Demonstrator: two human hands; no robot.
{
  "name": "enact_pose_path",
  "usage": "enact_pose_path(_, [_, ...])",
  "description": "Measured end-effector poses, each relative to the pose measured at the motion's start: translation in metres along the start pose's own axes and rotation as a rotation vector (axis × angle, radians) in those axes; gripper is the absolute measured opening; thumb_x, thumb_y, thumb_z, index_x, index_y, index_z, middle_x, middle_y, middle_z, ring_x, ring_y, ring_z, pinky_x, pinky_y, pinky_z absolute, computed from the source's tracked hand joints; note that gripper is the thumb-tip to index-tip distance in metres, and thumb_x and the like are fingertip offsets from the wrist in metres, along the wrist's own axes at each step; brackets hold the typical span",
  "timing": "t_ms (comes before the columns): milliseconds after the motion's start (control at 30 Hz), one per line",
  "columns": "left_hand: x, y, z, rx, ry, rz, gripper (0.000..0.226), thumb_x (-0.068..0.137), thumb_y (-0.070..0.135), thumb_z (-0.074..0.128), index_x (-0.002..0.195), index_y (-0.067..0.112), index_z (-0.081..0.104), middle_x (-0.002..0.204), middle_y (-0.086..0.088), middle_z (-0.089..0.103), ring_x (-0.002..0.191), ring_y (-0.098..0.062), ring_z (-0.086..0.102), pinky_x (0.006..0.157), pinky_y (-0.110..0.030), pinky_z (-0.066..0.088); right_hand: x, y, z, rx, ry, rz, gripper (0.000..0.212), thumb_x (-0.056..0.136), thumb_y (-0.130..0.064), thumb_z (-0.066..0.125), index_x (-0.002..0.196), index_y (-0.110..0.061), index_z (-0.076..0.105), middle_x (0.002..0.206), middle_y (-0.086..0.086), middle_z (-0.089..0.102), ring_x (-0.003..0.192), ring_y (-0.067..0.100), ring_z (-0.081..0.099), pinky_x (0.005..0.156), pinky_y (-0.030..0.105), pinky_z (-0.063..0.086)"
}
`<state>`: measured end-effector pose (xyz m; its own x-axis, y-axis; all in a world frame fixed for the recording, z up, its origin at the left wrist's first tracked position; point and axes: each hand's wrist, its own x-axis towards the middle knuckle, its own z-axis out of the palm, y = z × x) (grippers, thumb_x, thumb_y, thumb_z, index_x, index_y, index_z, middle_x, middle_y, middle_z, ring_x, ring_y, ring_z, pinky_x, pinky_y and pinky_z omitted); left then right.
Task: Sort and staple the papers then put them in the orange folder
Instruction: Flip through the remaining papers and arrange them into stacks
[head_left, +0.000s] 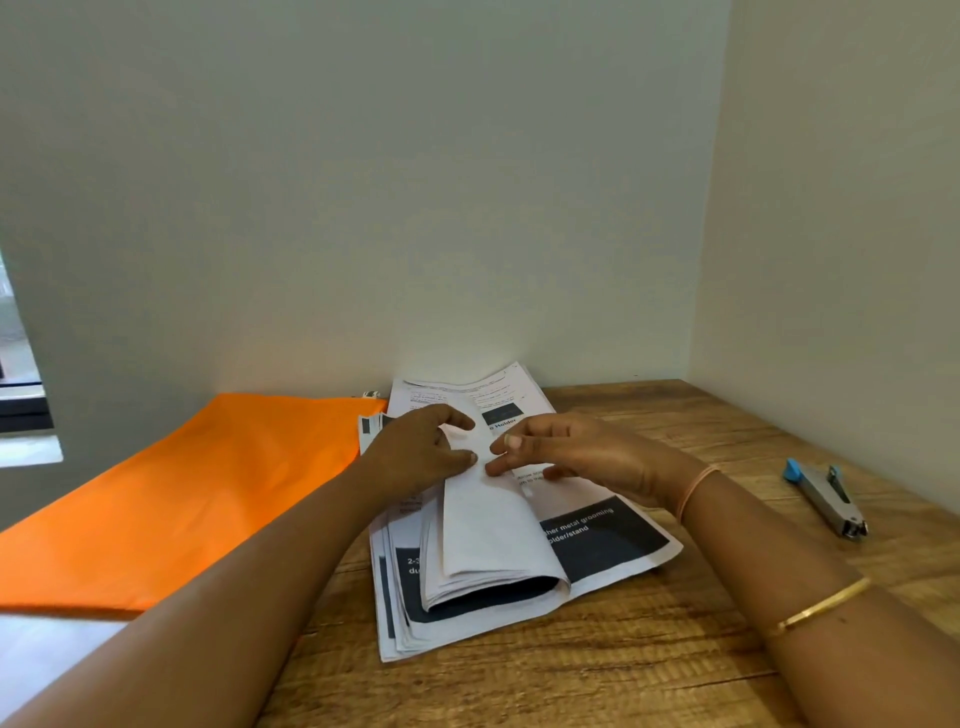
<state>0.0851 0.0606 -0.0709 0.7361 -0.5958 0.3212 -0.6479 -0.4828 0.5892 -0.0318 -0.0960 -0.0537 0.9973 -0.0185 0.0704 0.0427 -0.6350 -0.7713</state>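
Currently your left hand (415, 452) and right hand (576, 452) both pinch the curled-over top sheets of the papers (613, 540), a smooth, dark-blocked printed stack lying on the grainy wooden table (623, 654) just beside the flat matte orange folder (197, 493).

The scene is softly and evenly lit; brightness is seen at the window (21, 364) on the left, and straight edges are bowed by wide-angle distortion.

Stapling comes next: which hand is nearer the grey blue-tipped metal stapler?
Right. Right hand on the white papers, left of the grey stapler; left hand farther left.
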Motion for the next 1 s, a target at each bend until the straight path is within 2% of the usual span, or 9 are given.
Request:
enact_pose_path(200, [-0.001, -0.002, 0.001, 0.025, -0.022, 0.026, 0.04, 0.085, 0.022, 0.067, 0.123, 0.023, 0.054, 0.071, 0.007, 0.05, 0.065, -0.006, 0.046, 0.055, -0.017, 0.031, 0.003, 0.005, -0.002, 0.023, 0.056, 0.032, 0.027, 0.09, -0.038, 0.058, 0.112, -0.022, 0.064, 0.108, -0.011, 0.07, 0.104, 0.004, 0.061, 0.096, 0.03, 0.047])
enact_pose_path(333, [0.0, -0.003, -0.002, 0.053, -0.06, 0.024, 0.042, 0.085, 0.021, 0.067, 0.125, 0.023, 0.052, 0.072, 0.008, 0.049, 0.067, -0.006, 0.046, 0.054, -0.015, 0.032, 0.007, 0.012, -0.009, -0.034, 0.326, 0.094, 0.017, 0.09, -0.021, 0.059, 0.107, -0.02, 0.065, 0.105, -0.003, 0.068, 0.093, 0.008, 0.064, 0.076, 0.019, 0.047])
enact_pose_path(400, [0.0, -0.003, -0.002, 0.074, -0.084, 0.024, 0.042, 0.086, 0.021, 0.065, 0.126, 0.022, 0.052, 0.073, 0.009, 0.048, 0.067, -0.006, 0.046, 0.055, -0.015, 0.032, 0.007, 0.016, -0.014, -0.093, 0.453, 0.132, 0.016, 0.09, -0.015, 0.054, 0.102, -0.02, 0.064, 0.101, -0.003, 0.065, 0.088, 0.01, 0.06, 0.069, 0.02, 0.044])
enact_pose_path(467, [0.0, -0.003, -0.002, 0.1, -0.103, 0.022, 0.041, 0.088, 0.022, 0.064, 0.127, 0.023, 0.051, 0.074, 0.01, 0.047, 0.067, -0.006, 0.045, 0.055, -0.014, 0.033, 0.006, 0.02, -0.018, -0.134, 0.509, 0.161, 0.016, 0.09, -0.013, 0.05, 0.097, -0.018, 0.063, 0.096, -0.001, 0.065, 0.082, 0.011, 0.058, 0.07, 0.026, 0.046])
enact_pose_path(633, [0.0, -0.004, -0.003, 0.127, -0.139, 0.011, 0.043, 0.087, 0.022, 0.064, 0.128, 0.026, 0.05, 0.078, 0.009, 0.049, 0.065, -0.005, 0.045, 0.056, -0.014, 0.035, 0.008, 0.023, -0.019, -0.173, 0.488, 0.186, 0.017, 0.091, -0.014, 0.048, 0.098, -0.013, 0.063, 0.097, 0.001, 0.065, 0.083, 0.013, 0.058, 0.065, 0.023, 0.045])
enact_pose_path(700, [-0.001, -0.004, -0.004, 0.165, -0.141, 0.019, 0.043, 0.087, 0.025, 0.063, 0.128, 0.028, 0.051, 0.09, 0.002, 0.056, 0.068, -0.005, 0.044, 0.059, -0.014, 0.035, 0.009, 0.024, -0.018, -0.179, 0.479, 0.186, 0.016, 0.092, -0.014, 0.049, 0.1, -0.014, 0.063, 0.097, -0.001, 0.062, 0.081, 0.011, 0.056, 0.067, 0.022, 0.046])
enact_pose_path(800, [-0.002, -0.004, -0.005, 0.227, -0.133, 0.028, 0.04, 0.087, 0.031, 0.062, 0.126, 0.029, 0.054, 0.113, -0.006, 0.061, 0.083, -0.015, 0.051, 0.07, -0.018, 0.036, 0.009, 0.024, -0.018, -0.185, 0.476, 0.188, 0.017, 0.091, -0.013, 0.051, 0.101, -0.011, 0.065, 0.098, 0.001, 0.063, 0.083, 0.013, 0.058, 0.073, 0.026, 0.049])
enact_pose_path(900, [-0.001, -0.006, -0.005, 0.242, -0.136, 0.032, 0.039, 0.086, 0.034, 0.063, 0.125, 0.029, 0.057, 0.105, -0.003, 0.059, 0.091, -0.016, 0.054, 0.072, -0.018, 0.037, 0.009, 0.023, -0.018, -0.184, 0.466, 0.2, 0.019, 0.092, -0.014, 0.052, 0.104, -0.008, 0.065, 0.102, 0.004, 0.065, 0.09, 0.018, 0.062, 0.076, 0.028, 0.05])
enact_pose_path(1000, [0.0, -0.009, -0.004, 0.265, -0.154, 0.069, 0.042, 0.087, 0.033, 0.062, 0.128, 0.03, 0.054, 0.121, 0.002, 0.056, 0.111, -0.014, 0.049, 0.092, -0.023, 0.037, 0.009, 0.023, -0.017, -0.188, 0.468, 0.203, 0.02, 0.093, -0.014, 0.05, 0.106, -0.009, 0.064, 0.104, 0.004, 0.064, 0.091, 0.018, 0.06, 0.074, 0.026, 0.049])
